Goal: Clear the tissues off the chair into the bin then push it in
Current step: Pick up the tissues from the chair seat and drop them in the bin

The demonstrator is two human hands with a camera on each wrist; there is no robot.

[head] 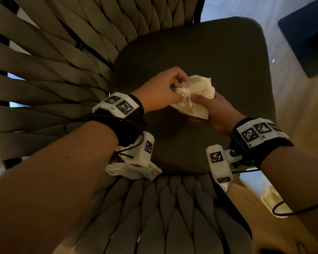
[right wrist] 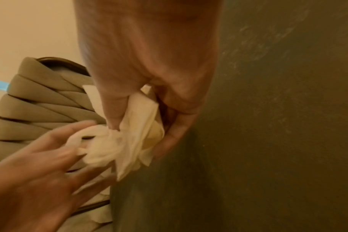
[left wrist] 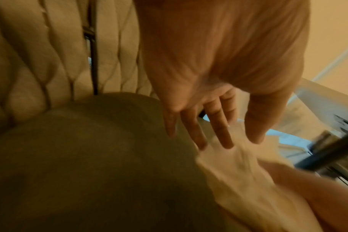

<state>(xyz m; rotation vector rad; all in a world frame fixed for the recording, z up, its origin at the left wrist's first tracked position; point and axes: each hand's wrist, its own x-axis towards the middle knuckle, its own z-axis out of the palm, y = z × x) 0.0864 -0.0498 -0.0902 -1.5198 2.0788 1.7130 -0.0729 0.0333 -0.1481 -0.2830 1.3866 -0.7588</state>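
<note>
Forearms fill the lower head view, each wrist strapped with a black band carrying white marker blocks. We log both hands meeting over the middle of the chair seat (head: 218,57), a dark cushion ringed by woven tan straps (head: 44,70).

Right hand (head: 217,114): fingers and thumb curled round a bunch of crumpled white tissues (head: 200,88). In the right wrist view we see the wad pinched between thumb and fingers, with loose folds hanging out below the grip.

Left hand (head: 162,90): at the left edge of the same bunch, fingertips on a twisted strand of tissue. In the left wrist view its fingers (left wrist: 221,125) reach nearly straight down onto the paper. We cannot tell from these blurred frames whether it pinches the strand or only touches it.

The held bunch sits just above the seat, between the two hands.

One more crumpled tissue (head: 136,171) lies at the near edge of the seat against the straps, beneath the left wrist and apart from both hands.

We note a pale, blurred bag-like shape (head: 272,200) on the floor beside the chair, below the right forearm; we cannot tell what it is.
</note>
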